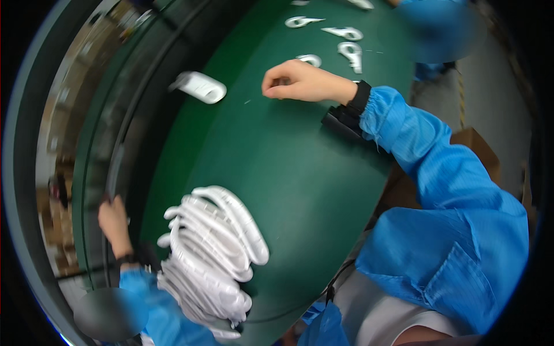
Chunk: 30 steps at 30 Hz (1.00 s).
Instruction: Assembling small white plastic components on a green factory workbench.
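My right hand hovers over the green belt surface, its fingers curled toward the thumb; what they hold, if anything, is hidden. A white oblong part with a rounded loop end lies to the left of it. Just behind the hand, a white ring-ended part is partly covered. At the far left, my left hand is beside the dark side rail; its fingers are blurred and their grip is unclear. Right of my left wrist lies a stack of white, curved, loop-shaped plastic parts.
Several small white ring-and-tail parts lie at the far end of the green belt. Another person in a blue sleeve is at the far right. Cardboard boxes stand beyond the left rail; another box is behind my right arm.
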{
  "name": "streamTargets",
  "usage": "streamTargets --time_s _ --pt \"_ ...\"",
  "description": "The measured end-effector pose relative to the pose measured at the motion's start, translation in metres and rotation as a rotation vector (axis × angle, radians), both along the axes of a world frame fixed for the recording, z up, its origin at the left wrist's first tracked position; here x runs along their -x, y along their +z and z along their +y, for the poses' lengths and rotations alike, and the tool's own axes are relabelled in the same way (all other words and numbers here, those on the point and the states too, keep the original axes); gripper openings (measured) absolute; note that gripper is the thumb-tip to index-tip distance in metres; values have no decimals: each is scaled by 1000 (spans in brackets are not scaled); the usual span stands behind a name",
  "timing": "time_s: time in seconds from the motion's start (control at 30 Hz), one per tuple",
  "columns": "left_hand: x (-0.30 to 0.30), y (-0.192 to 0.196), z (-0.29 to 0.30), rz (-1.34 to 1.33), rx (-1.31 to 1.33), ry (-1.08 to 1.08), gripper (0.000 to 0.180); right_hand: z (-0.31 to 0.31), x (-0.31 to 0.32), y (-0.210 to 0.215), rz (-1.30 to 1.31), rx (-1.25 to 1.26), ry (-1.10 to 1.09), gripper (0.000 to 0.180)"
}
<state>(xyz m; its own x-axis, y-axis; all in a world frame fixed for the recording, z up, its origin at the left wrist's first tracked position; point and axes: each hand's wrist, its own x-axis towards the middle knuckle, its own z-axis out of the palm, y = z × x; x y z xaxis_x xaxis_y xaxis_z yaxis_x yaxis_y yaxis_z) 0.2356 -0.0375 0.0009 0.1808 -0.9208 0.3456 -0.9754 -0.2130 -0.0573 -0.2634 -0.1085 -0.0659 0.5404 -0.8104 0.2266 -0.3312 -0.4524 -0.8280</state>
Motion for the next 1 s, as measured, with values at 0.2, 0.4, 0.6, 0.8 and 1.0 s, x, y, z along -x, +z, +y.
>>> streamTargets --time_s 0.2,0.4,0.6,0.8,1.0 --pt "176 24 46 162 95 -502 9 9 110 11 332 -20 -263 22" --pt "291 -36 90 -367 -231 -905 14 -20 105 -32 343 203 -446 67" --pt "311 -23 115 -271 -190 -860 32 -52 80 -34 539 94 -268 29" --pt "345 -43 73 170 92 -830 33 -13 88 -26 86 -346 34 29" --pt "356 -62 35 885 -438 -340 28 52 65 -28 55 -451 206 24"
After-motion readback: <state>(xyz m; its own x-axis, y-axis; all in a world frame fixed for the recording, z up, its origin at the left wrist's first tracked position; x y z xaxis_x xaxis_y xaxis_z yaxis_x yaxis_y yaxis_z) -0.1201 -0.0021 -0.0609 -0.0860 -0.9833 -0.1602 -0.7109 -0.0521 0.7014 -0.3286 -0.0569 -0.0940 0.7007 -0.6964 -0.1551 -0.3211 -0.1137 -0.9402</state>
